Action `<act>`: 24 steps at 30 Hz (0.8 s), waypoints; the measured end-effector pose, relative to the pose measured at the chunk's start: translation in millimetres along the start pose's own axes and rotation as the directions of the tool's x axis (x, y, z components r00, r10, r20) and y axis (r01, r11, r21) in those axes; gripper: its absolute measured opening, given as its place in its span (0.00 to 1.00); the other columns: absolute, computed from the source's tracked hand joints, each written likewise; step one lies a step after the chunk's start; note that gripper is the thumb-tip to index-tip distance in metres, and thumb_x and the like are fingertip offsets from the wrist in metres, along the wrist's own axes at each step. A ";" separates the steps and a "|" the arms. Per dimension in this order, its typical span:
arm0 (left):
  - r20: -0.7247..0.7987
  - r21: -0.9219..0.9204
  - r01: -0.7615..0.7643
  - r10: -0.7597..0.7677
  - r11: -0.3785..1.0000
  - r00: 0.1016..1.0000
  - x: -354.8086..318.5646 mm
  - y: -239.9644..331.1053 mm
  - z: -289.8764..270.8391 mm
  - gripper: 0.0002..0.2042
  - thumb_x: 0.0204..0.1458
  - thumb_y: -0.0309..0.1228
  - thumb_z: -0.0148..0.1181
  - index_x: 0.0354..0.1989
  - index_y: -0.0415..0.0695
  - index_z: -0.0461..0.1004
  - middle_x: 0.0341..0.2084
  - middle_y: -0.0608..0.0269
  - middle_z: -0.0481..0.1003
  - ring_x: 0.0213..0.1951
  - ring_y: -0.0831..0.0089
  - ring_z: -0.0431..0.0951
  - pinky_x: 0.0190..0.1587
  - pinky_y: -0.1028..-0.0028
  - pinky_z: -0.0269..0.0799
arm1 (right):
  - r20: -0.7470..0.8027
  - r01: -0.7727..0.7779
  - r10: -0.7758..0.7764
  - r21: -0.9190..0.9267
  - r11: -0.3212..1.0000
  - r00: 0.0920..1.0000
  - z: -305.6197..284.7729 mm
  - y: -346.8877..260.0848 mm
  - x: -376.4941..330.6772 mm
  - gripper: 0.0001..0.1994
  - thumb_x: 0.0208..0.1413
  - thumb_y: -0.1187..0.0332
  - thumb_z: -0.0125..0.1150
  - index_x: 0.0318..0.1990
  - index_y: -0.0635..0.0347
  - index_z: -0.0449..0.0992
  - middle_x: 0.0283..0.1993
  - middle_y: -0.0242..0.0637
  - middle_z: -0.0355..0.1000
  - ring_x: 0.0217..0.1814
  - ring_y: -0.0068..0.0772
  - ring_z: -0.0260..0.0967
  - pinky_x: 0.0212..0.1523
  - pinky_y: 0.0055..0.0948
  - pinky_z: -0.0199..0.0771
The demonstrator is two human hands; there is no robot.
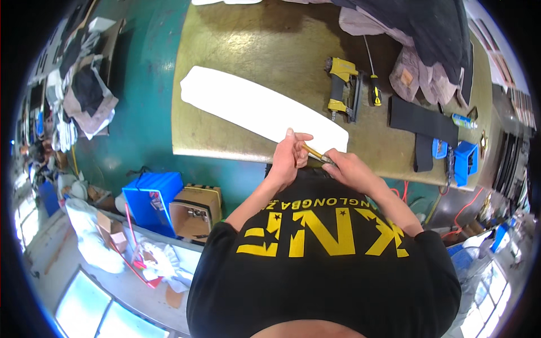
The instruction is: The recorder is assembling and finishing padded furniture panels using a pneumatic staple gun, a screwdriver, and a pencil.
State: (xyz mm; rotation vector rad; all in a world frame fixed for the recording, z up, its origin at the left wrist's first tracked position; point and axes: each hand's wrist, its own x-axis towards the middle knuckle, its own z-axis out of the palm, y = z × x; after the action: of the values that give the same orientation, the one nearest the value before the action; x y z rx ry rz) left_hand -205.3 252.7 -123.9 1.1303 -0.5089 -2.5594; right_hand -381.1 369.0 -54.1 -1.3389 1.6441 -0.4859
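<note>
My right hand (350,169) pinches a yellow tool (313,151); left hand (290,155) grip unclear, white panel (253,104) just beyond. Probably tool handling; next needs steadiness.

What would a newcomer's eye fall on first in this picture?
Probably the long white panel, lying slantwise on the table. Near its right end, the person's hands meet at a slim golden tool. Beyond that end lies a yellow-and-black gun-shaped tool, beside a screwdriver.
</note>
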 end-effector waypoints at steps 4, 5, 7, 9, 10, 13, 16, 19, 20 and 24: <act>0.132 0.326 -0.060 0.017 0.943 0.991 -0.5 -21.1 2.4 0.16 0.73 0.42 0.51 0.43 0.40 0.74 0.18 0.73 0.65 0.17 0.84 0.58 0.20 0.80 0.52 | -0.064 0.023 -0.020 0.037 0.999 0.998 5.8 11.4 -14.9 0.14 0.66 0.63 0.62 0.49 0.64 0.69 0.39 0.60 0.77 0.45 0.69 0.75 0.44 0.55 0.75; 0.101 0.333 -0.042 0.009 0.942 0.995 -0.6 -29.1 0.6 0.16 0.73 0.41 0.51 0.42 0.41 0.74 0.18 0.72 0.66 0.17 0.85 0.58 0.20 0.80 0.52 | -0.050 -0.008 0.011 0.069 0.998 0.999 9.3 15.9 -20.1 0.14 0.67 0.63 0.61 0.50 0.63 0.69 0.40 0.60 0.77 0.45 0.68 0.75 0.44 0.55 0.75; 0.129 0.282 -0.088 0.053 0.955 0.990 5.1 -43.0 -4.6 0.15 0.73 0.41 0.51 0.40 0.41 0.74 0.18 0.72 0.67 0.18 0.85 0.59 0.20 0.80 0.53 | -0.082 0.047 -0.035 0.151 0.987 0.996 11.4 28.0 -27.8 0.15 0.68 0.62 0.59 0.53 0.63 0.71 0.41 0.60 0.77 0.47 0.67 0.75 0.46 0.54 0.75; 0.115 0.571 -0.163 0.118 0.805 0.986 9.2 -55.1 -7.2 0.14 0.72 0.38 0.51 0.34 0.45 0.74 0.19 0.72 0.68 0.20 0.85 0.63 0.22 0.79 0.57 | -0.047 0.084 -0.078 0.152 0.985 0.996 10.5 34.6 -36.4 0.16 0.69 0.60 0.55 0.55 0.61 0.71 0.44 0.59 0.77 0.50 0.65 0.75 0.48 0.55 0.74; 0.155 0.626 -0.219 0.156 0.748 0.976 8.0 -56.1 -8.8 0.15 0.72 0.38 0.52 0.32 0.45 0.73 0.20 0.72 0.69 0.21 0.83 0.65 0.23 0.78 0.60 | 0.064 -0.083 0.080 0.053 0.995 0.995 9.7 33.9 -40.4 0.18 0.70 0.57 0.53 0.59 0.58 0.72 0.47 0.57 0.77 0.52 0.63 0.76 0.51 0.53 0.75; 0.094 0.626 -0.158 0.127 0.764 0.987 6.1 -55.3 -6.4 0.17 0.72 0.41 0.50 0.31 0.47 0.71 0.18 0.73 0.68 0.20 0.82 0.64 0.23 0.77 0.61 | 0.059 -0.157 0.153 0.062 0.986 0.986 10.8 27.8 -40.6 0.23 0.67 0.55 0.55 0.67 0.50 0.71 0.52 0.59 0.78 0.54 0.64 0.77 0.56 0.53 0.77; 0.134 0.430 -0.187 0.143 0.883 0.981 6.2 -46.5 -3.4 0.18 0.74 0.44 0.48 0.37 0.44 0.72 0.17 0.74 0.65 0.17 0.85 0.60 0.20 0.80 0.55 | -0.022 -0.128 0.132 0.119 0.985 0.991 9.9 25.6 -29.0 0.18 0.65 0.59 0.62 0.59 0.53 0.75 0.39 0.56 0.79 0.43 0.62 0.80 0.44 0.48 0.78; 0.164 0.418 -0.267 0.217 0.868 0.962 5.6 -32.8 -1.7 0.18 0.73 0.45 0.49 0.37 0.43 0.73 0.17 0.75 0.64 0.18 0.85 0.60 0.20 0.80 0.55 | -0.076 -0.074 0.087 0.150 0.986 0.993 15.9 24.0 -16.8 0.14 0.67 0.60 0.59 0.52 0.59 0.74 0.35 0.57 0.77 0.40 0.65 0.78 0.39 0.48 0.77; 0.142 0.425 -0.275 0.237 0.862 0.961 4.8 -28.0 -1.7 0.18 0.73 0.45 0.49 0.37 0.43 0.73 0.17 0.75 0.64 0.18 0.85 0.60 0.21 0.80 0.54 | -0.074 -0.064 0.073 0.121 0.991 0.995 16.8 24.1 -14.1 0.14 0.67 0.60 0.59 0.52 0.59 0.74 0.34 0.57 0.77 0.39 0.65 0.78 0.39 0.48 0.76; 0.139 0.457 -0.363 0.338 0.812 0.931 3.4 -11.9 0.9 0.19 0.73 0.45 0.50 0.35 0.43 0.73 0.18 0.76 0.63 0.20 0.86 0.59 0.23 0.79 0.54 | -0.115 -0.005 0.013 0.070 0.998 0.993 14.6 23.9 -6.2 0.12 0.68 0.61 0.57 0.47 0.61 0.72 0.28 0.52 0.74 0.31 0.51 0.77 0.35 0.42 0.74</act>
State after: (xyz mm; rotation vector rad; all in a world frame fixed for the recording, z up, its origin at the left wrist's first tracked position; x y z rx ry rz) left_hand -209.6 262.1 -130.7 0.9903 -1.2898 -2.1934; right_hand -382.1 386.1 -77.1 -1.2715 1.7105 -0.6199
